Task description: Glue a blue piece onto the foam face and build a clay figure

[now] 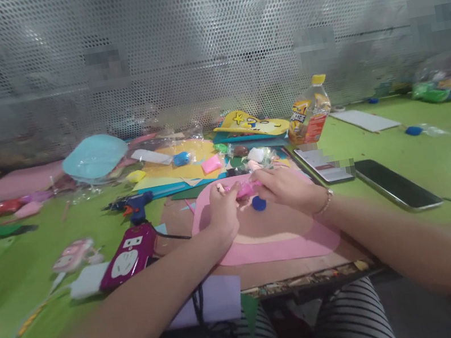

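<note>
My left hand (223,214) and my right hand (284,188) meet over a pink felt shape (273,244) on the brown board (285,268). Both pinch a small pink piece (247,189) between their fingertips. A small blue ball (259,204) sits on the felt just under that piece, close to my right hand's fingers. A bracelet circles my right wrist. Both sets of fingers are closed around the pink piece; its exact form is blurred.
A blue glue gun (135,205) and a magenta case (130,256) lie to the left. Coloured sheets, clay lumps and a yellow felt figure (250,123) fill the middle back. A bottle (309,112), a card and a black phone (396,184) lie right. A perforated metal screen stands behind.
</note>
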The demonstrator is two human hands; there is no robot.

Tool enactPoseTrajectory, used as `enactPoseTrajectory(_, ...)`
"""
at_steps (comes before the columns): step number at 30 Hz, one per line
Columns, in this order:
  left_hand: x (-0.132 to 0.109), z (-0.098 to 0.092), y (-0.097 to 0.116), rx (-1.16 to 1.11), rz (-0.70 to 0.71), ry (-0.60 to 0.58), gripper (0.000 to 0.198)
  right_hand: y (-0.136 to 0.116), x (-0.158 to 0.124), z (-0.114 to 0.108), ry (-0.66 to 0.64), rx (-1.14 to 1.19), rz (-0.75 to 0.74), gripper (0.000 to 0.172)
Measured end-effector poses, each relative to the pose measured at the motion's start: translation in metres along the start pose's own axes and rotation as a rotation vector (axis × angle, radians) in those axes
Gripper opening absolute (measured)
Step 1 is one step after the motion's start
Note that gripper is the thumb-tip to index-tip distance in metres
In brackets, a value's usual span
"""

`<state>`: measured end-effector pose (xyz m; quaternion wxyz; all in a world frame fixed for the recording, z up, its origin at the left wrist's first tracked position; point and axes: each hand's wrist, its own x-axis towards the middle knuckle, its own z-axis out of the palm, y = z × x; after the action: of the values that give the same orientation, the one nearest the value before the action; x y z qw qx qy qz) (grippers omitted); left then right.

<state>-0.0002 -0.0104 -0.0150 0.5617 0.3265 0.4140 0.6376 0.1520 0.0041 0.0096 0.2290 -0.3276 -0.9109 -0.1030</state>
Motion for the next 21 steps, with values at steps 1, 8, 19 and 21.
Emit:
enactPoseTrajectory(1,-0.001,0.000,0.002,-0.008,0.016,-0.022,0.036,0.000,-0.001,0.001,0.046,0.044,0.022,0.014)
enactPoseTrajectory(8,-0.002,0.000,0.007,-0.080,-0.016,0.021,0.034,-0.001,-0.001,-0.007,0.425,0.595,0.234,0.013)
enactPoseTrajectory(19,0.007,-0.003,-0.001,-0.089,-0.012,0.033,0.034,0.009,0.002,-0.014,0.260,0.407,0.064,0.022)
enactPoseTrajectory(21,0.008,-0.003,-0.002,-0.065,-0.019,0.054,0.035,0.002,0.002,-0.012,0.246,0.357,0.020,0.018)
